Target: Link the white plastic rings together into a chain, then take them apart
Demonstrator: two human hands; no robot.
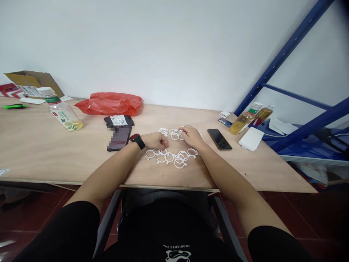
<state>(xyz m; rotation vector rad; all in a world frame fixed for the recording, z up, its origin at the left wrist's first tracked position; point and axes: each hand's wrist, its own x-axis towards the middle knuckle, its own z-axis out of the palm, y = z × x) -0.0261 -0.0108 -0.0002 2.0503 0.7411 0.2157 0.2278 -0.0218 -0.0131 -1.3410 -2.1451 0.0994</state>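
Observation:
Many white plastic rings with small round tabs, like curtain rings, lie on the wooden table in front of me. A loose row of rings (169, 157) spreads nearest to me. Farther back are a small bunch of rings (163, 131) and another cluster of rings (176, 135). My left hand (156, 140), with a black watch on its wrist, is closed with curled fingers just above the near row; what it holds, if anything, is hidden. My right hand (192, 136) is at the right side of the back cluster, its bent fingers closed on a white ring there.
Left of the rings lie a dark packet (119, 137), a red plastic bag (110, 104) and a tilted-looking drink bottle (64, 113). To the right are a phone (219, 139), a white case (251, 138) and a bottle (242, 122). A blue metal rack (294, 98) borders the right side.

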